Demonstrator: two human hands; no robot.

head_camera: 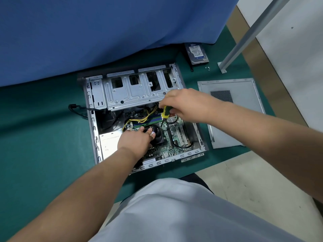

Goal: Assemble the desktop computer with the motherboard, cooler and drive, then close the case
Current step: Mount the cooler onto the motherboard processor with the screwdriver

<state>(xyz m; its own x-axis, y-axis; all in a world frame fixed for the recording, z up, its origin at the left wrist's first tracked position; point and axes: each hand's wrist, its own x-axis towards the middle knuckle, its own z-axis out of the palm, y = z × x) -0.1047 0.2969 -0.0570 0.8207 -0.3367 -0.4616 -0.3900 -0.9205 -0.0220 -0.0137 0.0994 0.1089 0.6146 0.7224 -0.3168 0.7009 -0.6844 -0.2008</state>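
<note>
Both bare forearms reach forward; the left hand lies palm down with fingers spread, the right hand has fingers curled in a grip

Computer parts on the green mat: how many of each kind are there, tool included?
Open case: 1
Side panel: 1
Hard drive: 1
Cooler fan: 1
Screwdriver: 1
Loose screws: 2, too small to be sure
Total: 7

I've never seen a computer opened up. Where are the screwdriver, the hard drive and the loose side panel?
screwdriver point(165, 113): head view, yellow handle.
hard drive point(197, 52): head view, label face.
side panel point(232, 117): head view, bare metal.
</note>
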